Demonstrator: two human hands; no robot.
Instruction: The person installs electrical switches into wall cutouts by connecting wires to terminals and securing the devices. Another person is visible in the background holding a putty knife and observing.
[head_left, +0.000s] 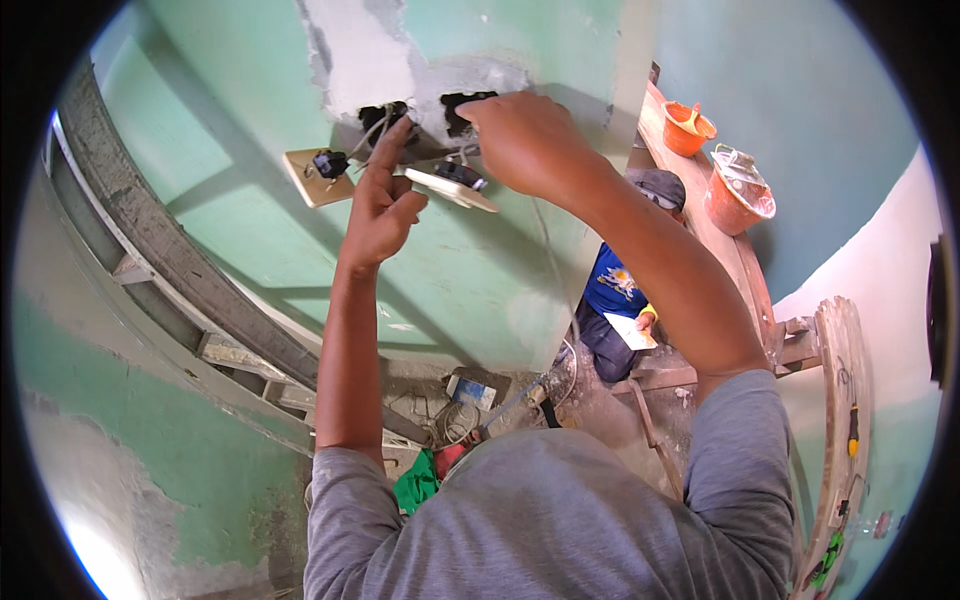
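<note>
My left hand (378, 212) is raised to a patched green wall (480, 270), its index finger stretched up to the lower edge of the left wall hole (372, 118). The thumb stands apart and nothing shows in its grasp. At the right wall hole (460, 108), my right hand (530, 140) is closed, knuckles up; whatever its fingers hold is hidden. A beige cover plate (305, 190) with a black socket body (331, 162) hangs by wires left of my left hand. Between the hands, a white cover plate (440, 187) with another black module (461, 174) dangles below the right hole.
A ladder-like metal frame (150, 215) curves along the left. Below right crouches a person in a blue shirt (612, 285), beside a wooden plank (735, 245) holding an orange bucket (688, 130) and a plaster-smeared bucket (735, 195). Coiled cable (460, 422) lies on the floor.
</note>
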